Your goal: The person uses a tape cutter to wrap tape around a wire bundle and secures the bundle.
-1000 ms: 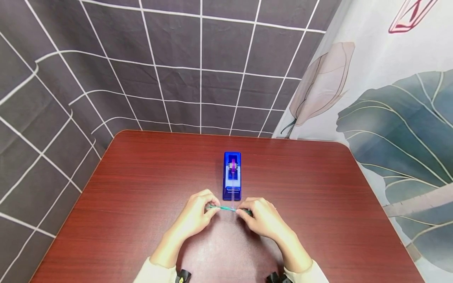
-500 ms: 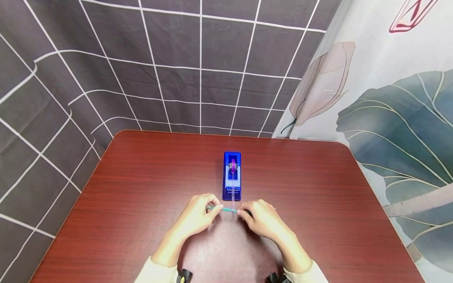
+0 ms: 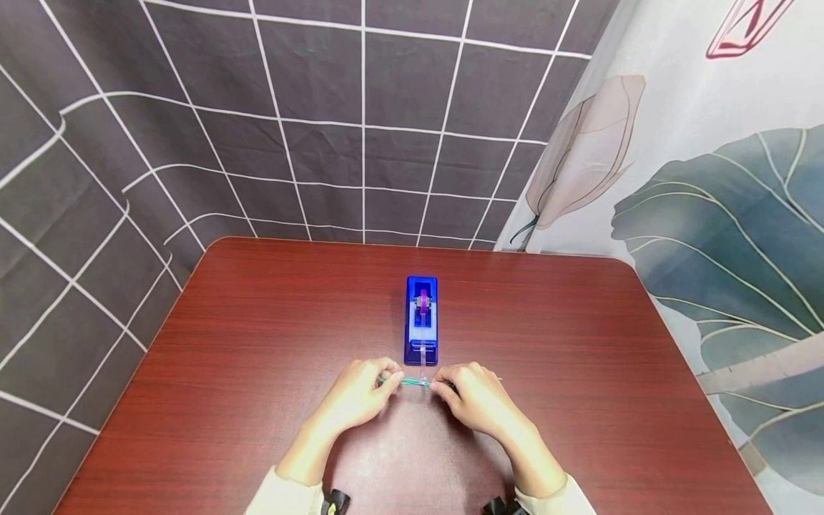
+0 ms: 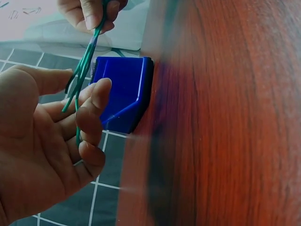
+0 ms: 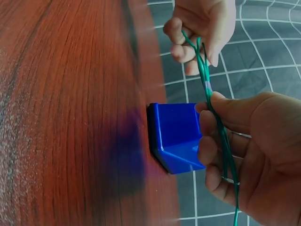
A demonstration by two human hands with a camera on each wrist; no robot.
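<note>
A thin bundle of green wires (image 3: 415,383) stretches between both hands in front of a blue tape dispenser (image 3: 421,343). My right hand (image 3: 479,400) pinches the bundle between thumb and fingers, and its tail runs down across the palm in the right wrist view. At the splayed wire ends, my left hand (image 3: 360,393) has its thumb and curled fingers around the strands (image 4: 82,70). A clear tape strip (image 3: 423,365) runs from the dispenser's front down to the bundle. A shiny, purplish patch of tape (image 5: 207,85) shows round the wires just beyond the right thumb.
The dispenser, with a purple tape roll (image 3: 423,302), stands on a reddish-brown wooden table (image 3: 290,307). A dark grid-patterned cloth (image 3: 309,143) hangs behind and to the left. A white curtain with leaf prints (image 3: 708,236) hangs on the right.
The left hand has shifted slightly down and right along the wires. The right hand stays almost in place, and the tape still reaches the bundle.
</note>
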